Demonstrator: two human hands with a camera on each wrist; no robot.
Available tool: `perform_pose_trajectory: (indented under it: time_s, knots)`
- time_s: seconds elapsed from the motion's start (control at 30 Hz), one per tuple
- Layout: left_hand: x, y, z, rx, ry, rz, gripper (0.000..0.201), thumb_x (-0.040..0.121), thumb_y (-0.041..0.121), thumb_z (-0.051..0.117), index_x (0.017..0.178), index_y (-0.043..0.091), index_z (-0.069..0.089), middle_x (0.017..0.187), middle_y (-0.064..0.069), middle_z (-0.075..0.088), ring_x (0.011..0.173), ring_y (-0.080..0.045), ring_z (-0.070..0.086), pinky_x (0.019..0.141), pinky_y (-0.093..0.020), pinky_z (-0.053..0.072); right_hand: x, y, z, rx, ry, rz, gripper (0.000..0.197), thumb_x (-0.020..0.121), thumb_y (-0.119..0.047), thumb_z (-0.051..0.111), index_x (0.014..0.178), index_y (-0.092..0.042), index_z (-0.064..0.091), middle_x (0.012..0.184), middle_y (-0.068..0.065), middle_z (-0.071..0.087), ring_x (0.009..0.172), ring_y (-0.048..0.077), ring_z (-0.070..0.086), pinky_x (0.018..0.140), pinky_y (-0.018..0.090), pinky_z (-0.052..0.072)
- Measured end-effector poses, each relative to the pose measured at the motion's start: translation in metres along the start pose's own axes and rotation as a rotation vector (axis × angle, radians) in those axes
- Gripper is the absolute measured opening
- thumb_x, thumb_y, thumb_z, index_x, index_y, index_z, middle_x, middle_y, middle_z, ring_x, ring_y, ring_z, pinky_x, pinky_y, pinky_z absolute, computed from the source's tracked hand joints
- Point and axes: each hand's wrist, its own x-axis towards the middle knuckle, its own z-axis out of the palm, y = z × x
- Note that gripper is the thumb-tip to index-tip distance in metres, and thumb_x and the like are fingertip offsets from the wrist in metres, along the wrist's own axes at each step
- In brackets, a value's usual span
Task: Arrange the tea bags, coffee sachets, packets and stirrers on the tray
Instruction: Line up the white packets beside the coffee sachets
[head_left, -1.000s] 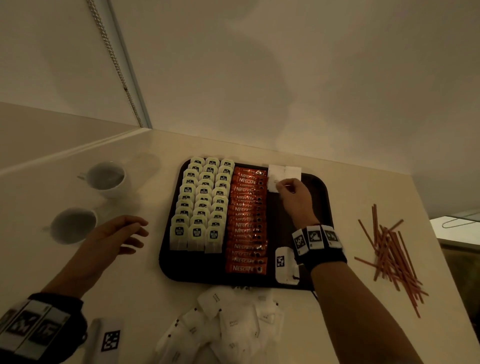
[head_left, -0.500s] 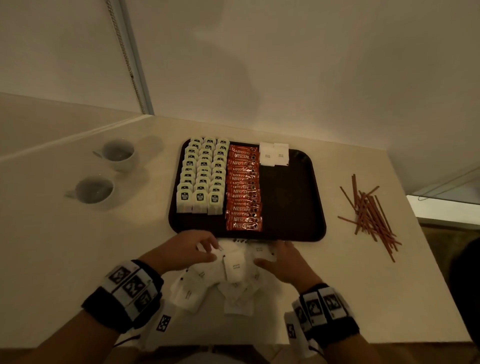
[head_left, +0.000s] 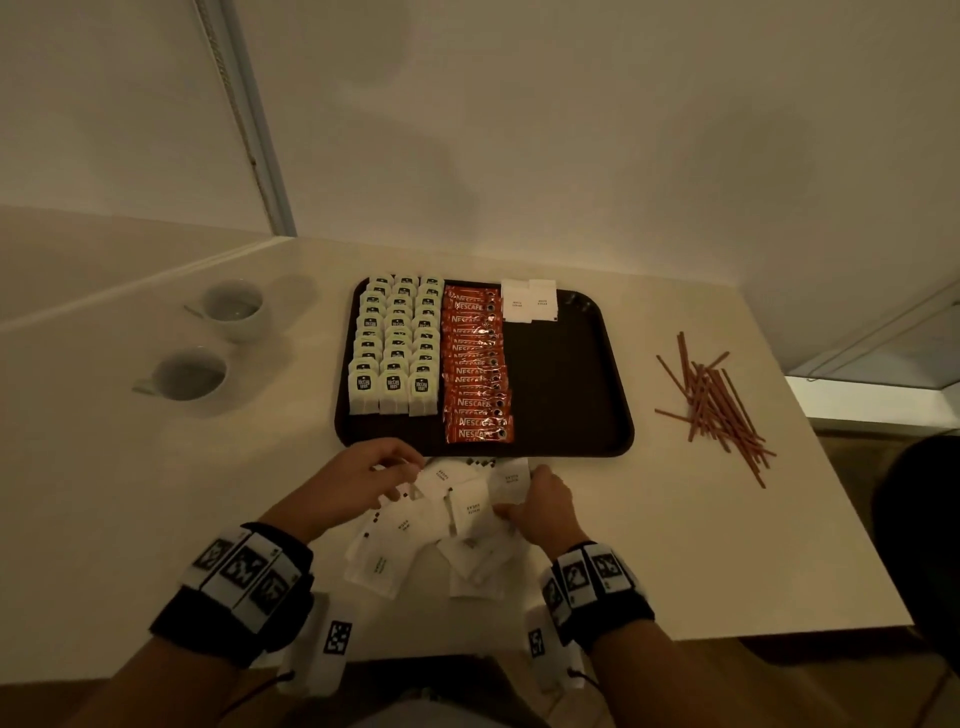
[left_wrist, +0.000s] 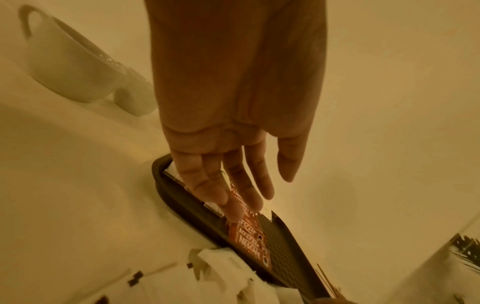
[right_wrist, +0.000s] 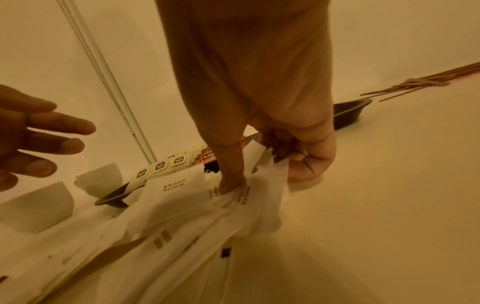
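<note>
Tray (head_left: 571, 395) mid-frame: "McCoy teas" tea bags (head_left: 395, 353) left, "NESCAFE" sachets (head_left: 475, 364) centre, two sugar packets (head_left: 530, 301) top. Stirrers (head_left: 717, 410) right, off tray. Right hand (right_wrist: 262, 115) pinches loose packets (right_wrist: 244, 195), seen in wrist view; left hand (left_wrist: 233, 123) fingers straight, hovering.

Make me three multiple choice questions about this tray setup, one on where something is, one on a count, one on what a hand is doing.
1. Where do the stirrers lie?
A. On the tray
B. On the table, right of the tray
C. In a cup

2. How many white sugar packets lie on the tray?
A. Two
B. Five
C. None

3. What is the right hand doing?
A. Resting flat on the tray
B. Holding a cup
C. Pinching packets from the loose pile

Answers: 1 B, they lie off the tray's right edge. 2 A, two sit at its far end. 3 C, the right wrist view shows thumb and fingers closed on packets.
</note>
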Motion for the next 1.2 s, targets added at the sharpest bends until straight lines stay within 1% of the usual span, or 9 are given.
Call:
perform_pose_trajectory:
  time_s: [0.13, 0.37, 0.53, 0.67, 0.77, 0.83, 0.93, 1.03, 1.2]
  knots:
    - [-0.001, 0.009, -0.005, -0.055, 0.032, 0.038, 0.012, 0.094, 0.022, 0.055, 0.101, 0.026, 0.063, 0.099, 0.004, 0.067, 0.08, -0.01, 0.064, 0.067, -0.022, 0.047, -0.004, 0.004, -0.007, 0.171, -0.05, 0.0, 0.048, 0.08, -0.022, 0.072, 0.12, -0.005, 0.052, 0.12, 0.012, 0.06, 0.111, 0.027, 0.058, 0.091, 0.033, 0.049]
    - [0.003, 0.019, -0.009, -0.101, 0.046, 0.075, 0.015, 0.096, 0.021, 0.052, 0.105, 0.025, 0.064, 0.097, 0.005, 0.067, 0.082, -0.01, 0.064, 0.067, -0.022, 0.047, -0.005, 0.028, -0.032, 0.475, -0.148, 0.026, 0.023, 0.084, -0.008, 0.065, 0.107, -0.012, 0.063, 0.112, 0.01, 0.067, 0.101, 0.025, 0.064, 0.091, 0.042, 0.053]
    - [0.008, 0.027, -0.007, -0.123, 0.025, 0.081, 0.016, 0.096, 0.019, 0.051, 0.104, 0.025, 0.063, 0.096, 0.005, 0.068, 0.082, -0.01, 0.063, 0.067, -0.02, 0.046, -0.006, 0.052, -0.055, 0.502, -0.176, 0.019, 0.021, 0.085, -0.004, 0.061, 0.105, -0.013, 0.063, 0.107, 0.01, 0.069, 0.096, 0.027, 0.066, 0.088, 0.049, 0.054]
    - [0.019, 0.038, 0.007, -0.147, -0.006, 0.093, 0.013, 0.095, 0.016, 0.054, 0.1, 0.022, 0.064, 0.098, -0.001, 0.067, 0.08, -0.01, 0.06, 0.066, -0.019, 0.047, -0.012, 0.069, -0.074, 0.575, -0.152, 0.039, 0.023, 0.087, -0.004, 0.059, 0.11, -0.005, 0.062, 0.103, 0.013, 0.07, 0.092, 0.03, 0.068, 0.085, 0.049, 0.055]
    - [0.035, 0.052, 0.026, -0.18, -0.062, 0.124, 0.014, 0.092, 0.018, 0.059, 0.104, 0.022, 0.062, 0.107, -0.003, 0.064, 0.093, -0.012, 0.062, 0.08, -0.025, 0.051, -0.02, 0.074, -0.096, 0.705, -0.122, 0.042, 0.021, 0.089, -0.001, 0.057, 0.11, -0.003, 0.06, 0.104, 0.015, 0.068, 0.094, 0.03, 0.067, 0.08, 0.042, 0.057]
    - [0.049, 0.065, 0.043, -0.186, -0.122, 0.148, 0.025, 0.089, 0.022, 0.063, 0.113, 0.025, 0.057, 0.115, 0.002, 0.06, 0.106, -0.014, 0.059, 0.091, -0.033, 0.051, -0.026, 0.073, -0.113, 0.808, -0.104, 0.018, 0.023, 0.089, 0.0, 0.056, 0.111, -0.004, 0.059, 0.105, 0.015, 0.068, 0.095, 0.029, 0.066, 0.076, 0.039, 0.057]
    - [0.068, 0.085, 0.069, -0.224, -0.187, 0.137, 0.047, 0.086, 0.028, 0.067, 0.128, 0.024, 0.048, 0.129, 0.002, 0.052, 0.118, -0.016, 0.051, 0.1, -0.036, 0.045, -0.032, 0.068, -0.13, 0.887, -0.1, -0.026, 0.025, 0.089, -0.002, 0.055, 0.114, -0.005, 0.058, 0.107, 0.015, 0.068, 0.096, 0.028, 0.067, 0.075, 0.037, 0.058]
    - [0.079, 0.099, 0.091, -0.359, -0.306, 0.089, 0.061, 0.082, 0.028, 0.07, 0.136, 0.024, 0.041, 0.134, 0.003, 0.047, 0.123, -0.018, 0.047, 0.103, -0.036, 0.041, -0.037, 0.06, -0.136, 0.897, -0.138, -0.065, 0.029, 0.089, -0.003, 0.056, 0.118, -0.005, 0.057, 0.109, 0.015, 0.068, 0.098, 0.028, 0.067, 0.077, 0.038, 0.058]
    - [0.086, 0.112, 0.105, -0.854, -0.509, -0.005, 0.05, 0.082, 0.029, 0.061, 0.13, 0.023, 0.051, 0.128, -0.016, 0.058, 0.118, -0.032, 0.056, 0.097, -0.048, 0.047, -0.042, 0.034, -0.143, 0.892, -0.222, -0.171, 0.027, 0.089, -0.001, 0.055, 0.113, -0.01, 0.06, 0.11, 0.012, 0.068, 0.101, 0.027, 0.066, 0.085, 0.042, 0.056]
